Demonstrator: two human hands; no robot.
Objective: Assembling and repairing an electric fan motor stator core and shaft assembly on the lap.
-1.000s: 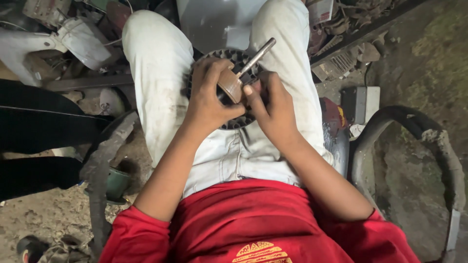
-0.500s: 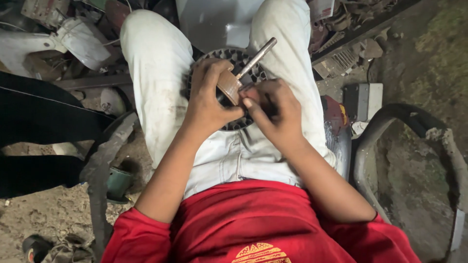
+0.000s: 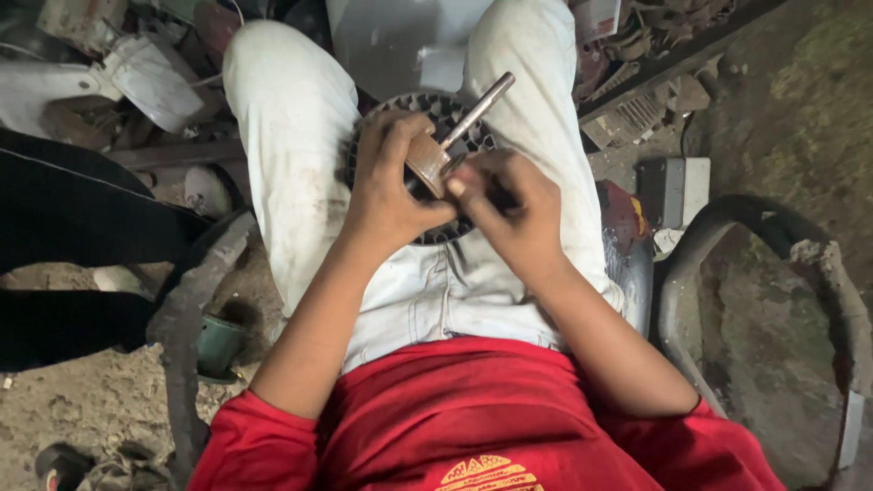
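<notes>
Both my forearms reach forward from my red sleeves and meet over my lap, between my thighs. My left hand (image 3: 386, 186) curls with fingers bent and thumb pressed toward the right. My right hand (image 3: 509, 205) sits just beside it, touching, fingers folded inward, knuckles up, wrist bent slightly left.

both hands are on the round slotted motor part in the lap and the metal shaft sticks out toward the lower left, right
Not quite. In the head view the metal shaft points toward the upper right, not the lower left. The left hand and right hand are indeed on the round slotted motor part in the lap.
</notes>
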